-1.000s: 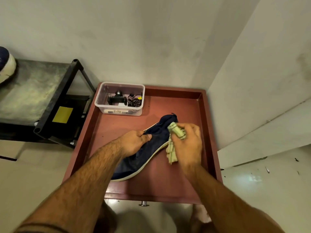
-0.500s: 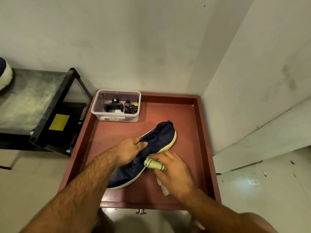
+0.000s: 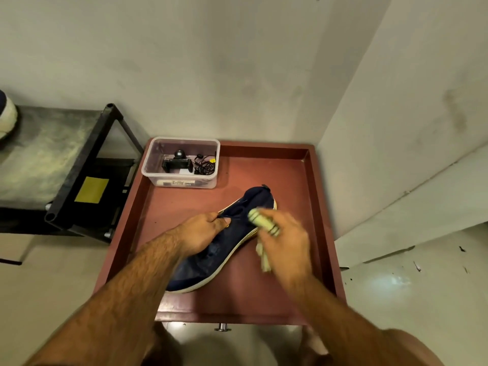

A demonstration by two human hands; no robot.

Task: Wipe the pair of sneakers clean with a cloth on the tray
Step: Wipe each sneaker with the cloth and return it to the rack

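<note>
A navy sneaker with a white sole lies on its side on the red-brown tray, heel toward me, toe toward the far right. My left hand grips the shoe's upper around the collar. My right hand holds a bunched pale green cloth against the sneaker's side near the toe; a loose end of the cloth hangs below my palm. This hand is motion-blurred. A second sneaker shows partly at the far left edge, on a dark shelf.
A clear plastic box with a black holder and cables stands in the tray's far left corner. A black metal rack with a grey top stands left of the tray. Walls close in behind and to the right.
My right hand with the cloth swept down along the sneaker's side toward the heel, then back up toward the toe. My left hand has kept its grip on the shoe.
</note>
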